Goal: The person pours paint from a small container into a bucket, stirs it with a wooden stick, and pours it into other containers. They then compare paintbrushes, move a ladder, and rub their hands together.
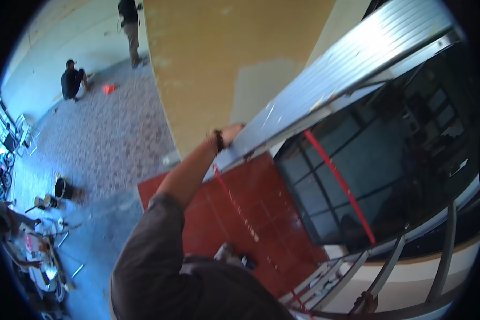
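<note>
My left arm in a grey sleeve reaches up and away from me. My left hand (232,133), with a dark band on the wrist, has its fingers curled over the edge of a long ribbed metal frame (352,58). The frame runs diagonally beside a dark glass pane (389,160) crossed by a red strip (338,184). At the bottom right my right hand (367,302) is small and partly hidden, and it grips a curved grey metal railing (442,256).
A yellow wall (218,58) stands behind the frame, with red floor tiles (240,213) below. Buckets, tools and clutter (42,234) lie at the left. Far off, one person sits (72,80) and another stands (129,26) on a patterned floor near an orange object (109,89).
</note>
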Demonstrator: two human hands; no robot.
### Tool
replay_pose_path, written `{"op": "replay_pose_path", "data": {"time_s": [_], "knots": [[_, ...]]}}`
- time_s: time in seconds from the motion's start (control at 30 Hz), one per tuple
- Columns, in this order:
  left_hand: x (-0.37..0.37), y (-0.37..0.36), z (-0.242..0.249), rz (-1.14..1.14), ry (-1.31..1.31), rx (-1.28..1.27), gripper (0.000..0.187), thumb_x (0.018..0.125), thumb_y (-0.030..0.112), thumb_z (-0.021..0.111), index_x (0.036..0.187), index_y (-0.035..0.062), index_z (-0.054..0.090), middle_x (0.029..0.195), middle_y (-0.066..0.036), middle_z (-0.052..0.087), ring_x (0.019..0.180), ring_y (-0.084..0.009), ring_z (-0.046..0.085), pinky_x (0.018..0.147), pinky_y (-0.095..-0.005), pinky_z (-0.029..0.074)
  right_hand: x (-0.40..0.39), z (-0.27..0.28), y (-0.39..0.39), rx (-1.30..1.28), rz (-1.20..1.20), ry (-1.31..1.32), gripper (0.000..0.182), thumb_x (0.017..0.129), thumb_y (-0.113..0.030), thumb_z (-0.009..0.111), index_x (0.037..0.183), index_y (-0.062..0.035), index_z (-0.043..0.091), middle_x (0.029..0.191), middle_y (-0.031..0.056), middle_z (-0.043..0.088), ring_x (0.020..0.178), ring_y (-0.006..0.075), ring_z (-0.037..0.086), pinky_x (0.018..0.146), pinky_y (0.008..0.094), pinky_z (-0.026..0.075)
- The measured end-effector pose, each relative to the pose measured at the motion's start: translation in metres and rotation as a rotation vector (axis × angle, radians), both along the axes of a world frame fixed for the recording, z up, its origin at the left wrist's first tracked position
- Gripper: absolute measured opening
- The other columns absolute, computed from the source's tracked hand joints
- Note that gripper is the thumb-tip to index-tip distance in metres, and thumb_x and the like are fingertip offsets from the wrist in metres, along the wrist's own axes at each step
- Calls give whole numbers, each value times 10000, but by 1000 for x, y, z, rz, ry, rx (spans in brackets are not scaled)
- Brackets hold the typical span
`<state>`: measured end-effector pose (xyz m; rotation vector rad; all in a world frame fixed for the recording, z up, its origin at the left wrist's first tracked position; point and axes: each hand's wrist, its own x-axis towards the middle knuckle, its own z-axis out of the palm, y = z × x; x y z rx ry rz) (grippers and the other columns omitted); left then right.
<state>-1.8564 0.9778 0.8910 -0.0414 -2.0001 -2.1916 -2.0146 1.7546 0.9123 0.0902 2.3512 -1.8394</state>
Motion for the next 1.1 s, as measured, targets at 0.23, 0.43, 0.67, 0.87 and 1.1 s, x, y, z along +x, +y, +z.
{"op": "replay_pose_path", "data": {"time_s": [0.23, 0.43, 0.67, 0.87, 1.1], "knots": [[1, -18, -6, -100, -90, 169, 341, 918, 329, 547, 1004, 1, 577, 779, -220, 628, 683, -337, 648, 609, -485, 554, 47, 28, -72, 41, -118, 72, 248, 796, -250, 650, 910, -55, 548, 672, 12, 519, 561, 76, 508, 494, 188, 410], [-9, -22, 2, -134, -149, 174, 303, 917, 286, 537, 981, -4, 599, 815, -202, 639, 749, -343, 652, 638, -487, 553, 50, 37, -87, 25, -127, 75, 289, 795, -251, 666, 946, -49, 523, 741, 24, 538, 584, 80, 503, 508, 203, 415], [-20, -31, 5, 0, -286, 39, 506, 971, 402, 444, 1164, -46, 577, 653, -138, 621, 556, -213, 615, 529, -343, 515, 56, 35, -93, 38, -134, -35, 304, 790, -219, 677, 976, -53, 504, 805, 41, 550, 601, 81, 511, 511, 196, 416], [-13, -40, -1, -59, -243, 205, 371, 906, 333, 539, 965, -27, 606, 775, -210, 636, 708, -326, 652, 616, -452, 547, 53, 25, -79, -61, -142, -28, 287, 818, -242, 681, 974, -56, 527, 826, 41, 572, 606, 72, 514, 518, 199, 427], [0, -34, -17, 66, -69, -95, 392, 885, 324, 504, 1092, 27, 654, 888, -159, 683, 791, -259, 664, 744, -392, 533, 68, 44, -77, -98, -261, -40, 242, 876, -295, 640, 969, -78, 585, 726, 28, 576, 556, 136, 533, 492, 269, 468]]}}
